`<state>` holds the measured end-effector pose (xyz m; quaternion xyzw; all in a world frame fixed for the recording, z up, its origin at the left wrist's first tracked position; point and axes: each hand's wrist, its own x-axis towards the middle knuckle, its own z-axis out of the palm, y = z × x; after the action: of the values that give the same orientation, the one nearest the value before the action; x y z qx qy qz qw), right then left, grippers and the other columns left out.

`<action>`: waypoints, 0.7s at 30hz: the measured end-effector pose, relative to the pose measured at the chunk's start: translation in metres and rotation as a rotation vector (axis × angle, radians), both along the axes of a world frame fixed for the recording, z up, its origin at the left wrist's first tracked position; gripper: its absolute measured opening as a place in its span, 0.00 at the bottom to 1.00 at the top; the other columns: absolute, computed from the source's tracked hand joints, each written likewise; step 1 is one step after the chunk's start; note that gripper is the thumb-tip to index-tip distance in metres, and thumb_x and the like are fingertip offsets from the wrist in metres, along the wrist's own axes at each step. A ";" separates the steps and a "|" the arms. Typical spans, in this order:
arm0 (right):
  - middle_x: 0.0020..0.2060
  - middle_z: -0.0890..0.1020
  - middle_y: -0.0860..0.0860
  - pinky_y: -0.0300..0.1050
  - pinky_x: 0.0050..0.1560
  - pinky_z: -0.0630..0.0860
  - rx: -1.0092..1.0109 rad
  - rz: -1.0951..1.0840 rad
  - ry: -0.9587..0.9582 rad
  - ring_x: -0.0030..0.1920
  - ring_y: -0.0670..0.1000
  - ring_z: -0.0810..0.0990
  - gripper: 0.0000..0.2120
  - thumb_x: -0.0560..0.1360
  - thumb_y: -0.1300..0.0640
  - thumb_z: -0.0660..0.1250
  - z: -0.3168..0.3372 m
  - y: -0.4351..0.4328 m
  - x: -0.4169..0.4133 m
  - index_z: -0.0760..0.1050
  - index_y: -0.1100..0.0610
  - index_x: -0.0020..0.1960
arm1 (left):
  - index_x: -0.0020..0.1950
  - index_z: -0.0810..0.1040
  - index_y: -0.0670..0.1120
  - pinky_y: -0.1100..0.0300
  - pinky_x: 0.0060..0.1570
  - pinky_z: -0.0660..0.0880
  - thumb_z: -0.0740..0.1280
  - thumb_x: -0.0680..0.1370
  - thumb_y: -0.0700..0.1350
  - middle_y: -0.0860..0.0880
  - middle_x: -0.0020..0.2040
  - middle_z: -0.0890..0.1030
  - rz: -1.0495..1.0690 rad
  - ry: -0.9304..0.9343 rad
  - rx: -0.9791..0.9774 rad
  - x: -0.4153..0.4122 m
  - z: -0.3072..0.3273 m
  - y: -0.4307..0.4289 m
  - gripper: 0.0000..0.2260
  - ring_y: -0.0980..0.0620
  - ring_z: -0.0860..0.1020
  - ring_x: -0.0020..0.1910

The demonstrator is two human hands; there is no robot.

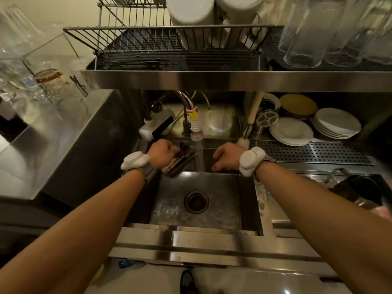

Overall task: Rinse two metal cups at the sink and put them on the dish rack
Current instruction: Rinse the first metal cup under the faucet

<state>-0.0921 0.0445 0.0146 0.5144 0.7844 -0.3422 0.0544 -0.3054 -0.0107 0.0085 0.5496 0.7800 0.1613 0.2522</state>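
Down in the sink, wet streaks are seen on the floor around the drain. Just above, the left hand is curled tight round a metal cup. The cup is tilted, mouth turned toward the stream, just beside the water and not clearly under it. Whether a second cup is nested in that grip cannot be told.

Across the stream, the right hand is seen loose, with fingers spread and half relaxed. Nothing is held, and it hovers near the sink's back wall.

The rinse is judged to be the step in hand. The cup's mouth should be brought squarely under the flow and rolled so the whole inner wall is washed. It should then be tipped over the drain. The free hand is best used to steady the base or rub the rim. A firm grip is advised, as wet metal is likely to slip.

Farther up, the tap is running. Above it, the rack is seen, with free wire space left of the white mugs.
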 end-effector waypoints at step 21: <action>0.52 0.83 0.59 0.39 0.37 0.74 -0.155 -0.345 0.278 0.46 0.57 0.81 0.25 0.78 0.41 0.59 -0.052 0.019 -0.050 0.76 0.63 0.58 | 0.36 0.67 0.46 0.59 0.34 0.69 0.49 0.84 0.48 0.52 0.25 0.59 0.213 -1.028 -0.295 -0.011 -0.061 0.068 0.18 0.55 0.58 0.27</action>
<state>-0.1426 0.0636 -0.0375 0.5831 0.6560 -0.4735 -0.0743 -0.3163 0.0573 -0.0528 0.2768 0.6218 0.3226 0.6577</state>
